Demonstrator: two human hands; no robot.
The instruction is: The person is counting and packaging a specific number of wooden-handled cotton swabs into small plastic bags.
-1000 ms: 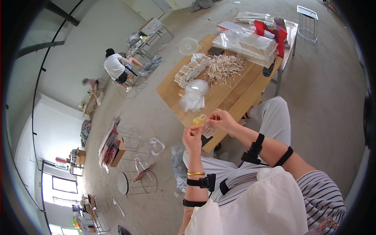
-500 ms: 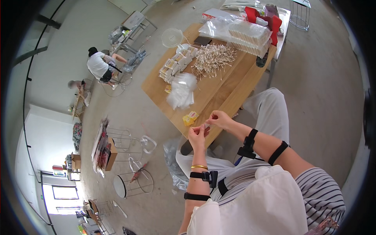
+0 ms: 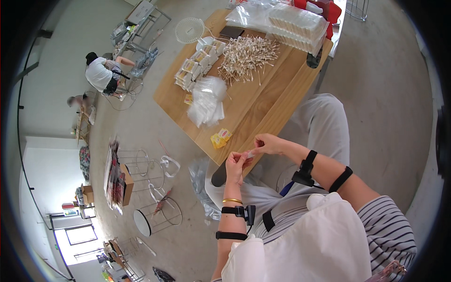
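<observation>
A person in a striped sleeve [image 3: 387, 230], with white cloth [image 3: 300, 244] across the front and black straps [image 3: 233, 235] on both forearms, works with two bare hands over the near corner of a wooden table [image 3: 282, 91]. The left hand [image 3: 236, 165], below a gold bangle [image 3: 232, 200], and the right hand [image 3: 267, 144] meet almost fingertip to fingertip, thumbs and forefingers pinching a small whitish piece [image 3: 250, 154] between them; it is too small to identify. Just beyond the hands, yellow printed cards [image 3: 221, 138] lie near the table's edge. Farther up the tabletop sit a loose pile of clear plastic bags [image 3: 206, 101], a heap of loose cotton swabs [image 3: 249, 58] and, beside it, rows of small white packs [image 3: 199, 66]. Toward the far end are a dark flat case [image 3: 231, 31], a white fan [image 3: 190, 30] and a stack of plastic-wrapped packs [image 3: 298, 26]. On the floor to the left stands a round-topped stool [image 3: 142, 223] near a cardboard box [image 3: 127, 185]. Across the room, a co-worker in a white shirt [image 3: 98, 73] sits bent forward near a cluttered table [image 3: 136, 30].
</observation>
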